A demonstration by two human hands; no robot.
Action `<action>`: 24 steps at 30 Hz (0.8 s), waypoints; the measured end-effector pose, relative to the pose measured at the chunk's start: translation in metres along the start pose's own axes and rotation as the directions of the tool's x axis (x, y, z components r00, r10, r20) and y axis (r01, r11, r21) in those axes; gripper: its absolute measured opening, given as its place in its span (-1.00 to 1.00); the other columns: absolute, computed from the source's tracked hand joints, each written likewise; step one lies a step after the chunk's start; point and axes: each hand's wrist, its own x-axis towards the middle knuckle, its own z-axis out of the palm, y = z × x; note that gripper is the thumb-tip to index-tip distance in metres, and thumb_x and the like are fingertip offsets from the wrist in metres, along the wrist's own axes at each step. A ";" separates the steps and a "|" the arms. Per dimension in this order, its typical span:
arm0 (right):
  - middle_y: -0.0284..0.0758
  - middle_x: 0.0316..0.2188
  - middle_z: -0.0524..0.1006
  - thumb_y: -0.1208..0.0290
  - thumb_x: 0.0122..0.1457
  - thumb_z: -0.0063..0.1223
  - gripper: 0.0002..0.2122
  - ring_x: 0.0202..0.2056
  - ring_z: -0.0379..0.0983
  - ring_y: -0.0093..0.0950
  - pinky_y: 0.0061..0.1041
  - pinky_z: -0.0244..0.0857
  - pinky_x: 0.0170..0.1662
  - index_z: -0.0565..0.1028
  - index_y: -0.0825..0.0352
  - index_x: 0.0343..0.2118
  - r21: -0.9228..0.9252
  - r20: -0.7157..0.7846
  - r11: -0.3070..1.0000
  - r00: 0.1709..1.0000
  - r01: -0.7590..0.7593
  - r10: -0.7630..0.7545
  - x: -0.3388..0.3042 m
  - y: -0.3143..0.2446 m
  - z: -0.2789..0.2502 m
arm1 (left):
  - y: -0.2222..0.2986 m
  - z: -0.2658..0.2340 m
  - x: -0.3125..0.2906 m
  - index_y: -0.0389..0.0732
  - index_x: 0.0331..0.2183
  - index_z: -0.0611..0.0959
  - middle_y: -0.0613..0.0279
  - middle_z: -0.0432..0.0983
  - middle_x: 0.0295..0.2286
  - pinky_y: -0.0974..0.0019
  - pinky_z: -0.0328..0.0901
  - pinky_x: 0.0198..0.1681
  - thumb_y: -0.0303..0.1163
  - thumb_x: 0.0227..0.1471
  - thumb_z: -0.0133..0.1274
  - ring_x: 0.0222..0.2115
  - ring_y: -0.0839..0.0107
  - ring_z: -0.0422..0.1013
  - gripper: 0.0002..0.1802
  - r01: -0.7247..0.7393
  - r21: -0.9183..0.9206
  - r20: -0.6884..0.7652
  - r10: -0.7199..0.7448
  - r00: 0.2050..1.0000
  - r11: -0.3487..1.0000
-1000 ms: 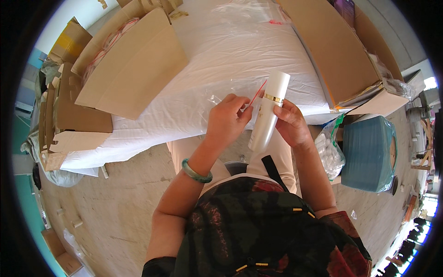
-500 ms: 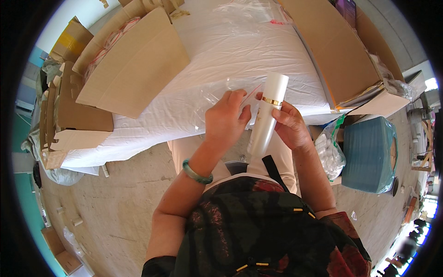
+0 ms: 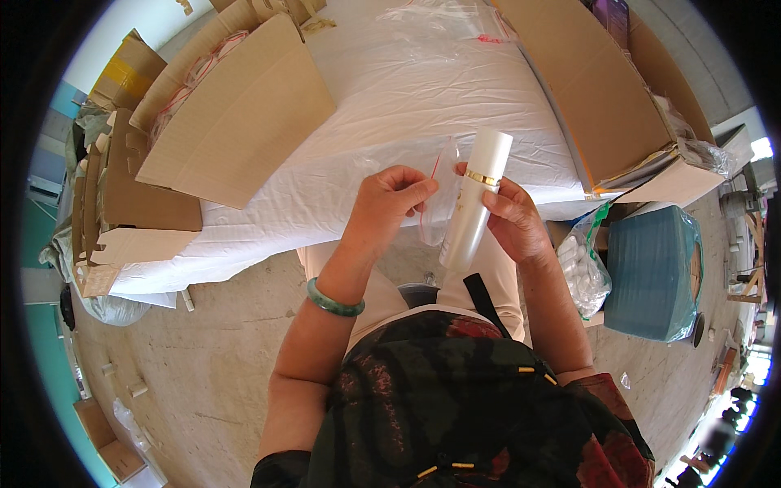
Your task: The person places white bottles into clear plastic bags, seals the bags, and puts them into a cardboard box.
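Note:
A pearly white bottle point(image 3: 467, 220) with a white cap and a gold ring stands slightly tilted in my right hand point(image 3: 517, 218), whose fingers wrap its upper part. Just left of the bottle hangs a clear zip bag point(image 3: 440, 199) with a red seal line. My left hand point(image 3: 392, 198) pinches the edge of this bag between thumb and fingers. Both hands are over my lap, at the near edge of the white-covered table point(image 3: 423, 106). A green bangle is on my left wrist.
An open cardboard box point(image 3: 244, 114) with red-lined clear bags stands at the left of the table, another cardboard box point(image 3: 578, 89) at the right. Clear bags point(image 3: 439, 24) lie at the back. A bag of white pieces point(image 3: 582, 272) and a blue-wrapped bundle point(image 3: 651, 272) are at right.
My left hand has closed from loosely spread fingers into a pinch on the bag. The clear bag now hangs upright beside the bottle. The right hand and bottle have barely moved.

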 end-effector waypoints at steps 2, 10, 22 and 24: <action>-0.29 -0.04 0.45 0.27 0.00 0.17 -0.46 0.01 0.30 -0.47 -0.44 0.05 0.15 0.36 0.43 0.05 0.000 0.007 1.000 1.000 -0.008 0.008 0.000 0.000 0.000 | -0.008 -0.004 0.003 -0.19 -0.47 0.58 0.41 0.42 -0.62 0.53 0.16 -0.50 -0.33 0.00 0.14 -0.60 0.63 0.27 -0.85 0.050 -0.111 0.064 -0.043 0.997 0.993; -0.31 -0.10 0.48 0.31 0.00 0.19 -0.51 -0.05 0.34 -0.49 -0.45 0.09 0.12 0.39 0.41 -0.01 -0.048 0.010 0.997 0.998 -0.054 0.055 0.004 0.012 0.002 | -0.015 0.000 0.002 -0.14 -0.47 0.51 0.42 0.40 -0.59 0.52 0.19 -0.46 -0.32 0.02 0.13 -0.62 0.60 0.26 -0.84 0.244 -0.558 0.283 -0.095 0.955 0.793; -0.25 -0.10 0.46 0.37 0.00 0.18 -0.53 0.00 0.33 -0.42 -0.37 0.13 0.12 0.38 0.40 0.00 -0.177 -0.202 0.894 0.874 0.412 -0.442 -0.017 -0.051 0.001 | -0.022 0.015 0.000 -0.21 -0.44 0.44 0.39 0.40 -0.56 0.54 0.26 -0.48 -0.55 -0.10 0.12 -0.55 0.67 0.31 -0.83 -0.196 0.189 -0.059 0.210 0.976 0.962; -0.22 -0.05 0.42 0.38 -0.01 0.18 -0.53 0.02 0.32 -0.35 -0.33 0.13 0.13 0.37 0.40 -0.02 -0.122 -0.141 0.861 0.850 0.494 -0.508 -0.021 -0.062 0.007 | -0.023 0.020 0.000 -0.21 -0.43 0.44 0.39 0.40 -0.55 0.53 0.26 -0.49 -0.53 -0.11 0.14 -0.56 0.66 0.31 -0.81 -0.212 0.255 -0.061 0.235 0.970 0.943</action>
